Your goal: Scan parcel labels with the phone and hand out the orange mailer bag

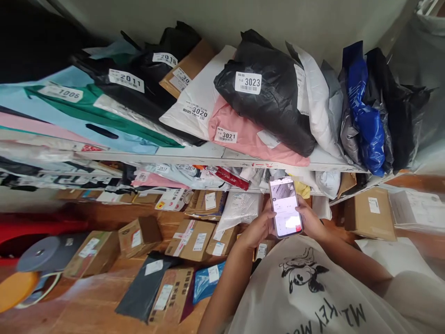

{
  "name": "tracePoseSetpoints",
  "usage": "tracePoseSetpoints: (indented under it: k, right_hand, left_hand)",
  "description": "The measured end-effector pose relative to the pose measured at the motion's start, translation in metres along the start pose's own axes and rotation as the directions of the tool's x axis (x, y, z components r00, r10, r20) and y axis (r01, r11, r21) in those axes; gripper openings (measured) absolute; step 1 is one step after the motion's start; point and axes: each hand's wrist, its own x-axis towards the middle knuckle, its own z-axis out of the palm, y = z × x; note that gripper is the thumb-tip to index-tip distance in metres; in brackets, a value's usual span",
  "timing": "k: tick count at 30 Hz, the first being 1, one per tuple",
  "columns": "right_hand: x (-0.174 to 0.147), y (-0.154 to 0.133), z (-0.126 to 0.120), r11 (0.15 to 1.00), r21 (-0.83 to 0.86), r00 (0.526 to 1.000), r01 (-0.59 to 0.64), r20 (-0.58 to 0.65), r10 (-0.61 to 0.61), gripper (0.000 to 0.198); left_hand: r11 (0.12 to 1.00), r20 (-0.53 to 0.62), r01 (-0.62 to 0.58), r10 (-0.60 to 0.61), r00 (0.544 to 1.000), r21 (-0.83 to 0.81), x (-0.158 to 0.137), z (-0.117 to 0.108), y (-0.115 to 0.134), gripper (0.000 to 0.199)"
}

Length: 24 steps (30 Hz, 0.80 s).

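Observed in front of the shelf (pixel 208 159): a phone (pixel 285 208) with lit, mostly white screen (pixel 286 215) and red patch (pixel 298 228), grasped in left hand (pixel 263 226) and right hand (pixel 310 221). Read thereon: "3023" on black parcel (pixel 274 99), "3021" on pink parcel (pixel 225 116).

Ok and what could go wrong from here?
The phone, held at its edges by the left hand and right hand, might slip if either grip loosens. The black bag marked 3023 rests on a pink bag near the shelf's front edge, so both could slide off. Cardboard boxes lie about the floor, so a step might catch one.
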Motion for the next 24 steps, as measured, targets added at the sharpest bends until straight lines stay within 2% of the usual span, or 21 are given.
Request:
tracePoseSetpoints:
  k: [4,8,12,18,21,24]
  right_hand:
    - [-0.003,-0.007,-0.005,1.0,-0.009,0.995,-0.012,0.1,0.012,0.049]
    - [-0.006,-0.008,-0.009,0.999,-0.047,0.992,0.01,0.126,-0.004,0.057]
    - [-0.008,-0.007,-0.015,0.997,-0.067,0.993,0.039,0.118,-0.03,0.056]
    - [-0.013,-0.008,-0.022,0.997,-0.055,0.994,0.062,0.089,-0.057,0.067]
    - [-0.015,-0.006,-0.026,0.999,0.003,0.998,0.036,0.05,-0.036,0.068]
    - [-0.017,0.002,-0.038,0.992,0.125,1.0,-0.001,-0.023,0.004,0.066]
  left_hand:
    - [1.0,-0.002,-0.001,0.001,1.0,-0.008,0.001,0.002,0.002,0.076]
    - [1.0,0.008,0.024,-0.024,1.0,0.001,0.004,0.004,0.004,0.081]
    - [0.999,0.0,0.034,-0.034,0.999,0.009,0.008,0.006,0.003,0.08]
    - [0.998,0.05,0.058,-0.059,0.997,0.021,0.017,0.008,0.0,0.074]
    - [0.996,0.063,0.078,-0.08,0.995,0.038,0.023,0.008,-0.004,0.073]
    - [0.98,0.075,0.165,-0.174,0.982,0.111,0.037,0.005,-0.011,0.074]
